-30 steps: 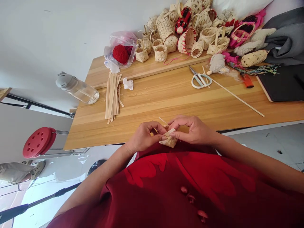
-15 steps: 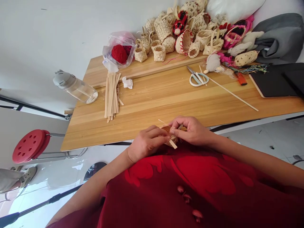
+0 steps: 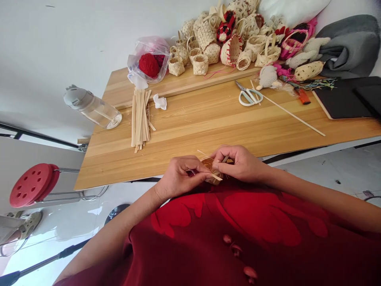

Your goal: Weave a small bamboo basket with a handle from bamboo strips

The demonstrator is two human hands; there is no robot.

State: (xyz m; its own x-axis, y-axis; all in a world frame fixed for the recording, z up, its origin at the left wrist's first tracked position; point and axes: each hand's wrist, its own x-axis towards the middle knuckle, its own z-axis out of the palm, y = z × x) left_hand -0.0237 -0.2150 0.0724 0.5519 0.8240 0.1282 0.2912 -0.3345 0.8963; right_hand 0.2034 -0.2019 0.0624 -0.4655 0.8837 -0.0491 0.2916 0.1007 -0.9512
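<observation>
A small woven basket (image 3: 214, 179) of pale strips is between my hands, just over the table's front edge and close to my red top. My left hand (image 3: 183, 174) pinches a flat pale strip (image 3: 217, 177) that pokes out past its thumb and index fingertips. With thumb and fingers pressed together, my right hand (image 3: 238, 163) grips the basket's rim from the right. Its fingers and palm cover part of the basket. One thin splinter (image 3: 203, 153) sticks out beyond the rim.
On the wooden table (image 3: 178, 135) lie flat strips (image 3: 139, 119), crumpled tissue (image 3: 160, 102), scissors (image 3: 250, 96), a long thin stick (image 3: 294, 115) and an orange lighter (image 3: 303, 96). A bottle (image 3: 92, 107) stands left. Woven baskets (image 3: 205, 35) and bagged red yarn (image 3: 149, 65) line the back.
My left hand has turned and lifted slightly, its fingers now more arched, and the strip's end points further right. My right hand has stayed nearly still. The view has shifted slightly.
</observation>
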